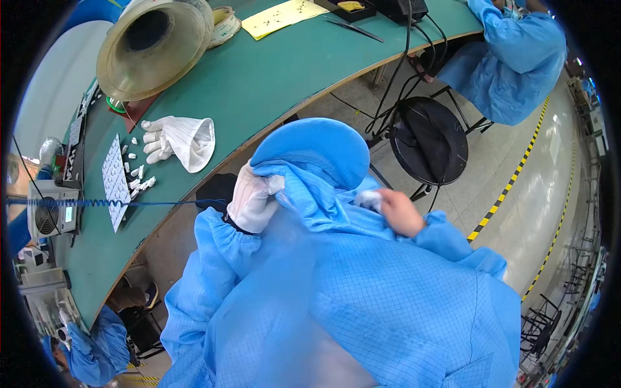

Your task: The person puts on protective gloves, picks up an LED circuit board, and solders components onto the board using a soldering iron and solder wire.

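Note:
A blue cap [310,152] with a rounded brim is in front of my chest, its cloth hanging in folds. My left hand [253,199], in a white glove with a dark band at the wrist, is closed on the cap's left edge. On the right, my bare right hand [402,212] is slightly blurred, its fingers closed on a small crumpled white cloth [370,199] beside the cap's fabric. An unworn white glove [178,142] lies on the green table [272,71].
Small white pieces [139,178] lie by a patterned sheet [116,184]. A large funnel [152,48], a yellow sheet [281,18] and tweezers [354,29] are farther back. A coiled cord crosses leftward. A black stool [429,139] stands near a seated person [517,64].

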A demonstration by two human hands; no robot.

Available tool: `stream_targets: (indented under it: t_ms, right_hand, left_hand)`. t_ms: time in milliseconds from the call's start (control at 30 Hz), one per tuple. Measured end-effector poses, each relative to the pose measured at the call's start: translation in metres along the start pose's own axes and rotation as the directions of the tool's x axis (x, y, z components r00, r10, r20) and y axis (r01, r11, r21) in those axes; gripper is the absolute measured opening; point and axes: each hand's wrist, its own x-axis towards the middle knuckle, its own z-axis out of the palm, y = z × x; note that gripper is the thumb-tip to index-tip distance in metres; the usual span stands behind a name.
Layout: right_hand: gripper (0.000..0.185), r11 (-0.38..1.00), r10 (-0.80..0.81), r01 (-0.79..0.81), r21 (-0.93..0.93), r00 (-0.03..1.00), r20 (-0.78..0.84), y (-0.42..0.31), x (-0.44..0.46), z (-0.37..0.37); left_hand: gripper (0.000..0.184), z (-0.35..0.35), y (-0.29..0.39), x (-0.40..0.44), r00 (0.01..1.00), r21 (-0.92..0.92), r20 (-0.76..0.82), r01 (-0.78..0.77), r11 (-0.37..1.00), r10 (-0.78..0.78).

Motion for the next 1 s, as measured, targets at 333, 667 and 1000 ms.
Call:
stream_targets:
  t_ms: [333, 667, 1000]
  right_hand:
    - [0.034, 0.652, 0.294, -0.263, 0.711, 0.952, 0.082, 0.030, 0.004, -0.010]
    - [0.049, 0.962, -0.097, 0.175, -0.207, 0.935, 0.341, -0.035, -0.018, -0.008]
    - [0.033, 0.890, -0.180, 0.130, -0.436, 0.981, -0.076, 0.002, -0.008, 0.006]
  left_hand:
    - [0.035, -0.023, 0.012, -0.008, 0.992, -0.003, -0.026, 0.122, 0.992, -0.122]
    - [0.029, -0.022, 0.018, -0.002, 0.998, -0.089, -0.028, 0.061, 0.994, -0.063]
    - [0.031, -0.013, 0.022, -0.005, 0.946, -0.551, 0.036, 0.289, 0.783, -0.323]
